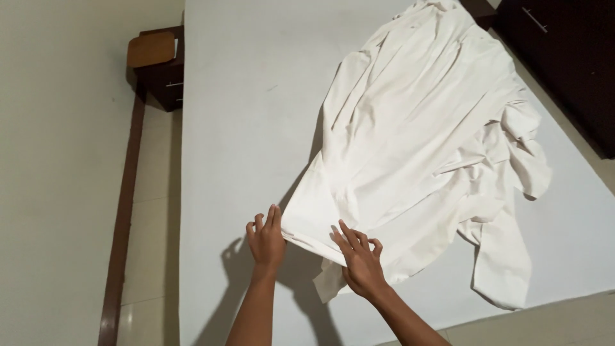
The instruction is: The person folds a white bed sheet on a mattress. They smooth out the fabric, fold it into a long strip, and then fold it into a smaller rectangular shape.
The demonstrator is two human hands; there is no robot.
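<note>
matt cloth sheet (416, 134), glossy wood bedframe (122, 211)

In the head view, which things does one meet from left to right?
Wooden bed frame → brown nightstand → left hand → right hand → crumpled white sheet → dark cabinet.
</note>
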